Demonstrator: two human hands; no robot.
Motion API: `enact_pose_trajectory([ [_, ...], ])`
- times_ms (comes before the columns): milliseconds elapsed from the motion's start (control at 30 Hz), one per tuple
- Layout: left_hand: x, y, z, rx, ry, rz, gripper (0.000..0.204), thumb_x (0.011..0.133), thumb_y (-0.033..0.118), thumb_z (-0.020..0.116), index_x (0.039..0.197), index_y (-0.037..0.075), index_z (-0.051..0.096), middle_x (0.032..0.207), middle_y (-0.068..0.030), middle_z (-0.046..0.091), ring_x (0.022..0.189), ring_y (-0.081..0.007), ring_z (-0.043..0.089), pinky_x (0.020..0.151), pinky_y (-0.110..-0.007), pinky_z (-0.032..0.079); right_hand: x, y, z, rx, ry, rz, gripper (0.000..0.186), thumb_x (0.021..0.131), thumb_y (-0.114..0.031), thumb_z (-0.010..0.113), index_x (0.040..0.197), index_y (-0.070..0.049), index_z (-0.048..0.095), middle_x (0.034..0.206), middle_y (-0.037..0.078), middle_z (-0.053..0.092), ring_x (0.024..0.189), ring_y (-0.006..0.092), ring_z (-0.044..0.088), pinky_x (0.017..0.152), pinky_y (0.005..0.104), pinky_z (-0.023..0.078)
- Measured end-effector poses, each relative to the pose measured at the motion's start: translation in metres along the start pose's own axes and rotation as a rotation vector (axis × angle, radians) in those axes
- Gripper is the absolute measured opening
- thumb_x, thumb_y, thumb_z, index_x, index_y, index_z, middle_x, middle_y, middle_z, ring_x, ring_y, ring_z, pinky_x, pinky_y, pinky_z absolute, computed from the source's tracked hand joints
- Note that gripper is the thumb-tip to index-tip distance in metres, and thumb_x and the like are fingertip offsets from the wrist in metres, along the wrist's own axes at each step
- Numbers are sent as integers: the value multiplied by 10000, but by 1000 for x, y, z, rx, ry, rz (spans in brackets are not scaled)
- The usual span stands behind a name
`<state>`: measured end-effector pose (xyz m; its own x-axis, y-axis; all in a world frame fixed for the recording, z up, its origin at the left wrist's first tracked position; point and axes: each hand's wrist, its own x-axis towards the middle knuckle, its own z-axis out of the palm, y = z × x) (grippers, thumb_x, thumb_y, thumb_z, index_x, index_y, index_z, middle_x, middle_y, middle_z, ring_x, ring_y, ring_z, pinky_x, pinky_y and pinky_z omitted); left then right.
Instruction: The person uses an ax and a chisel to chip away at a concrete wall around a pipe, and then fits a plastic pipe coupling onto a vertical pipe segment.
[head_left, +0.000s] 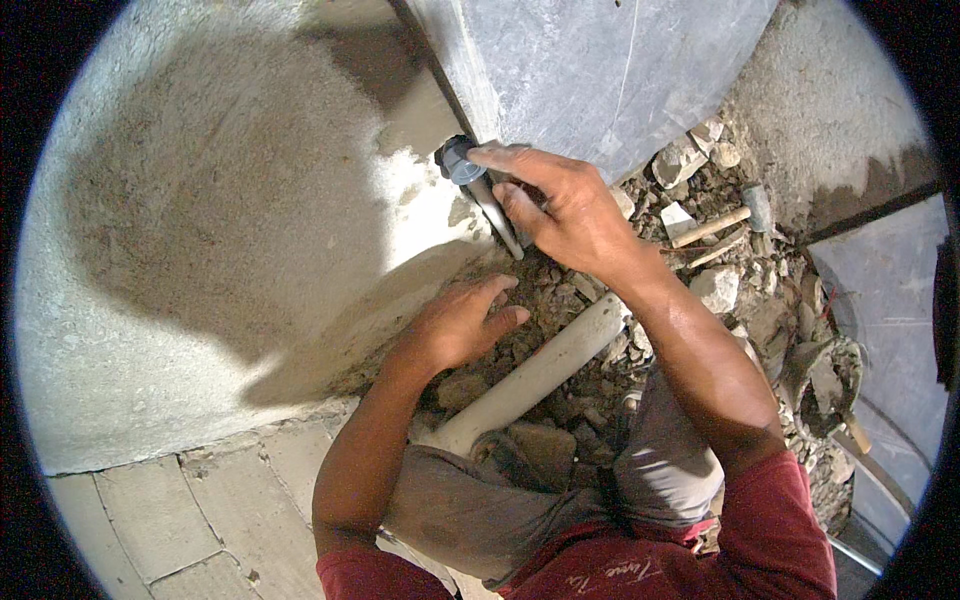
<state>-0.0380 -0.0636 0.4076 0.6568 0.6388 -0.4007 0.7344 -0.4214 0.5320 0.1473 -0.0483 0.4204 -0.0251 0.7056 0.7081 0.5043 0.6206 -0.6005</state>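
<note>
A grey plastic pipe fitting (461,162) sticks out of a dark hole in the plastered wall, its round mouth facing out. My right hand (570,205) reaches up to it. The index fingertip touches the fitting's right rim, while the thumb points apart from it; some fingers are hidden. Just under the fitting, a thin pale pipe (495,218) slants down toward the rubble. Lower down, close to the wall's foot, my left hand (462,322) hovers with thumb and fingers apart, holding nothing.
A thick off-white pipe (535,375) lies across the rubble between my legs. At right rest a wooden-handled hammer (715,226) and a dirty bucket (828,380). A large grey panel (600,75) stands beside the fitting. Pale paving (190,515) spans the lower left.
</note>
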Motion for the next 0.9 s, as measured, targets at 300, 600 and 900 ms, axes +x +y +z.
enact_pose_trajectory([
  [300,-8,-10,10,30,35,75,502,838,406,523,1179,41,473,1084,-197,561,1020,-350,527,892,-413,394,5,-4,20,-294,-47,67,269,799,-152,558,1067,-128,541,750,133,604,650,331,596,557,428,489],
  [600,-28,-8,4,25,36,144,486,836,393,525,1166,40,479,1043,-193,579,985,-351,543,864,-412,412,13,-7,20,-434,-40,-15,214,740,-93,627,948,-93,573,741,122,619,624,304,608,526,372,492],
  [900,-51,3,-4,-31,64,227,502,833,399,516,1160,21,481,1084,-201,562,1030,-349,523,893,-413,397,12,-64,-28,-345,75,-60,169,755,-41,614,924,-51,603,790,100,653,638,162,634,561,288,501],
])
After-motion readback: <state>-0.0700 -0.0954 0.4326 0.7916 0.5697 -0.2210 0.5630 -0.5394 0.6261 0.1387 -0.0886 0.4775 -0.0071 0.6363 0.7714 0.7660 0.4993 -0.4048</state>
